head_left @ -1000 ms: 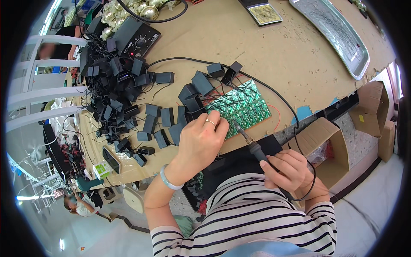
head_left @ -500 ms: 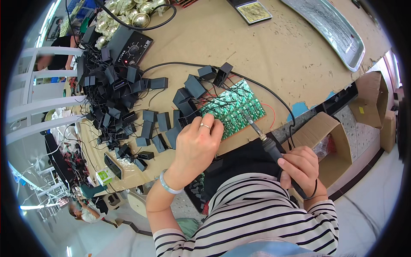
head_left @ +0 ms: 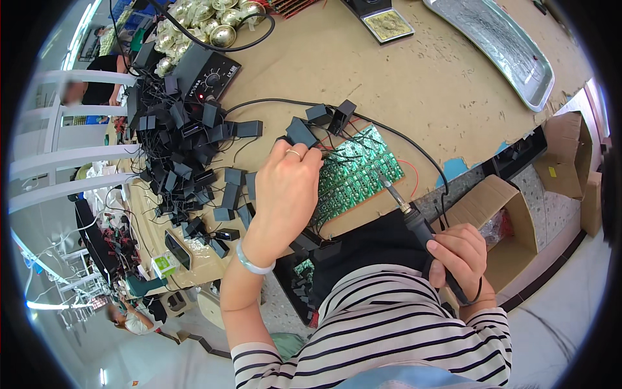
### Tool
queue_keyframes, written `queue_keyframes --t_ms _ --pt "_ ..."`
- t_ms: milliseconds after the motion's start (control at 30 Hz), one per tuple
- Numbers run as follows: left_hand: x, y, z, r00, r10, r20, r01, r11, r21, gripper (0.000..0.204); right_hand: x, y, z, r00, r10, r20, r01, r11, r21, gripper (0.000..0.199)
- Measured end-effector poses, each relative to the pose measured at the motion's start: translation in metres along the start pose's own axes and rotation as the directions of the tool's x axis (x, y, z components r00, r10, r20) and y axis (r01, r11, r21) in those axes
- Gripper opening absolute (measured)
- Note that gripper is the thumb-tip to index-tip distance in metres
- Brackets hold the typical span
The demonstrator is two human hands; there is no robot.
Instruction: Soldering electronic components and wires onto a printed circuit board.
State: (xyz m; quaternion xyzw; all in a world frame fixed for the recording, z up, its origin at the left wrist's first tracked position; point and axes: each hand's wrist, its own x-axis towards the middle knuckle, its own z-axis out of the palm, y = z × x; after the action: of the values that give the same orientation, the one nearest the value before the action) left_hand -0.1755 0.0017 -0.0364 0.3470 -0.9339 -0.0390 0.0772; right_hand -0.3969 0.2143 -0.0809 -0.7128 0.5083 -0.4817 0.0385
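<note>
A green circuit board (head_left: 355, 176) lies near the front edge of the brown workbench (head_left: 402, 78), with thin red and black wires across it. My left hand (head_left: 286, 189), a ring on one finger and a pale bangle at the wrist, rests on the board's left part, fingers curled down onto it. My right hand (head_left: 459, 257) grips the black handle of a soldering iron (head_left: 412, 217). Its metal tip points up and left at the board's right edge. The iron's black cord runs back across the bench.
A heap of small black boxes with leads (head_left: 184, 149) covers the bench's left. A black soldering station (head_left: 206, 73) stands behind it, a tip-cleaner tray (head_left: 387, 23) and a long metal tray (head_left: 499, 45) at the back. Open cardboard boxes (head_left: 499, 227) sit on the floor to the right. Other people work at the far left.
My right hand has drawn the soldering iron back and lower to the right. The view has shifted slightly. My left hand stays on the board.
</note>
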Motion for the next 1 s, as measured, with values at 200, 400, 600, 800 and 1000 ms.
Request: queue_keyframes --t_ms 200,400,600,800,1000 --pt "-0.005 0.011 -0.019 0.998 -0.041 -0.057 0.030 0.982 -0.188 0.013 -0.007 -0.001 -0.003 0.999 0.039 -0.005 -0.038 0.999 0.023 0.031" --pt "-0.035 0.025 -0.007 0.987 0.131 0.091 -0.086 0.920 -0.383 0.020 -0.014 0.001 0.002 0.997 -0.016 0.070 0.007 0.993 0.117 0.033" --pt "-0.040 0.020 0.008 0.986 0.162 0.034 -0.150 0.962 -0.227 0.024 -0.017 -0.001 0.011 0.994 -0.023 0.104 0.009 0.990 0.138 0.035" --pt "-0.040 0.020 0.008 0.980 0.199 0.019 -0.190 0.959 -0.211 0.025 -0.014 0.000 0.017 0.996 -0.035 0.081 0.025 0.993 0.114 0.036" --pt "-0.041 0.022 0.013 0.978 0.208 0.012 -0.204 0.968 -0.148 0.023 -0.013 0.000 0.023 0.995 -0.075 0.070 0.068 0.994 0.088 0.032"
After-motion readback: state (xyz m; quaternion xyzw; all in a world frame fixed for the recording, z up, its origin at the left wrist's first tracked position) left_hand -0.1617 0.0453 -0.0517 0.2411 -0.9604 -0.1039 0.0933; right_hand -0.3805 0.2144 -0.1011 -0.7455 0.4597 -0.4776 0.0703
